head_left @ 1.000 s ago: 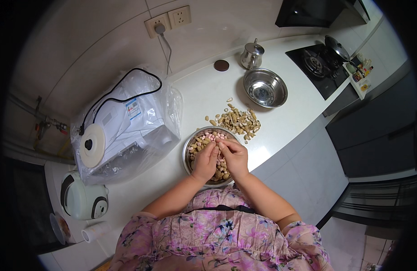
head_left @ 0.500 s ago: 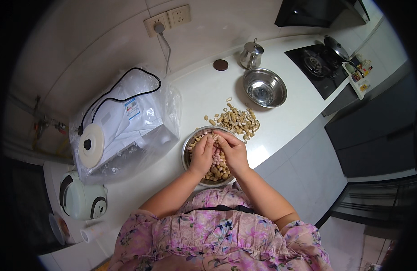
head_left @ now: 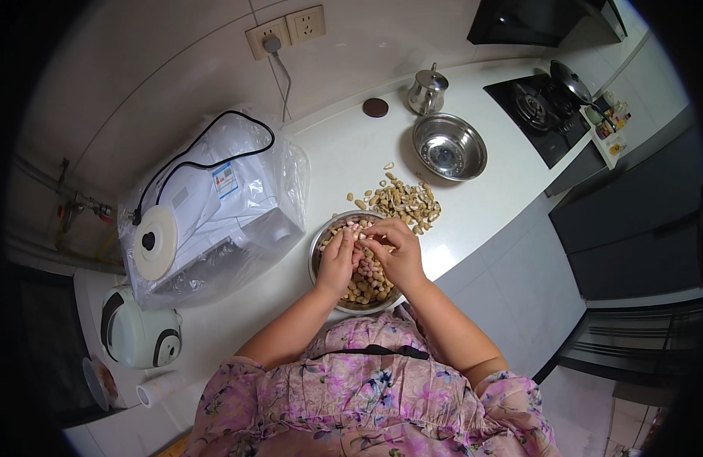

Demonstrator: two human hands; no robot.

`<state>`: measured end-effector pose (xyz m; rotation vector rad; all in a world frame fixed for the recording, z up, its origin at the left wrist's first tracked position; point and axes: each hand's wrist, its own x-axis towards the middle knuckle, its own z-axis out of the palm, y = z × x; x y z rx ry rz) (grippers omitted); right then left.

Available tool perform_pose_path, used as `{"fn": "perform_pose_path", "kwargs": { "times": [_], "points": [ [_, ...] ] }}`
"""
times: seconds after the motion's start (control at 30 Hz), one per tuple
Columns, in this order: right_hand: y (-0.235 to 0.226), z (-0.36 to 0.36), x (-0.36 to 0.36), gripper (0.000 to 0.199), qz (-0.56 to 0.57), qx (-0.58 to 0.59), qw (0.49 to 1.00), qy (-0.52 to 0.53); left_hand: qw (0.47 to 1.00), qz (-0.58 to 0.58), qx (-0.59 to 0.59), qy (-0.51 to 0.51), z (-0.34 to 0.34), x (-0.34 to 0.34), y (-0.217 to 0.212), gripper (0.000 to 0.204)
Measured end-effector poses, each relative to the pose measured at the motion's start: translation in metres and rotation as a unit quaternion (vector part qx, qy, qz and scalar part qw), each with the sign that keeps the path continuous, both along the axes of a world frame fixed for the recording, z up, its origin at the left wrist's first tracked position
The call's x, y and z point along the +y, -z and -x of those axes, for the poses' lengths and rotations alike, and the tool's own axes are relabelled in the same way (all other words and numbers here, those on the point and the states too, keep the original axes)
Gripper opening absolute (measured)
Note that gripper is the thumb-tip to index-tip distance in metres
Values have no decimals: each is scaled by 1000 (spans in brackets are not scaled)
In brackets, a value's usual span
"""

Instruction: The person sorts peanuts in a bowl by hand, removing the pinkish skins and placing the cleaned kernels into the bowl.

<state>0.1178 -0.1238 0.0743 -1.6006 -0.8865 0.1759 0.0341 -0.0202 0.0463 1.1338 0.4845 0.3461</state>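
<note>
Head view shows both hands meeting over a round steel bowl of shelled peanuts [head_left: 361, 283] on the white surface [head_left: 344, 164]. Left hand [head_left: 338, 263] and right hand [head_left: 397, 254] press fingertips together, pinching a small peanut between them above the bowl. Just beyond lies a heap of empty tan peanut shells [head_left: 401, 199], with an empty steel bowl [head_left: 449, 147] farther back.

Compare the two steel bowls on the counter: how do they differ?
The near bowl holds peanuts, and both the left hand and the right hand are over it; the far bowl looks empty and untouched. The near bowl sits at the counter's front edge, the far bowl further back beside a small kettle. Both are round, shiny metal.
</note>
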Motion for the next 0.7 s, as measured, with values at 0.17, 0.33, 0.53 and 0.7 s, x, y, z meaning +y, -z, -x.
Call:
{"fn": "perform_pose_path", "kwargs": {
  "times": [0.17,0.33,0.53,0.7],
  "points": [
    [3,-5,1,11,35,9,999,-14,999,-25,18,23,2,2,5,30],
    [26,-6,-2,11,-25,273,962,14,998,18,43,41,6,7,11,32],
    [38,-6,-7,22,54,177,983,-11,997,-19,59,43,9,12,20,30],
    [45,0,-2,20,66,323,940,-85,992,-89,60,67,10,5,17,24]
  ]
}}
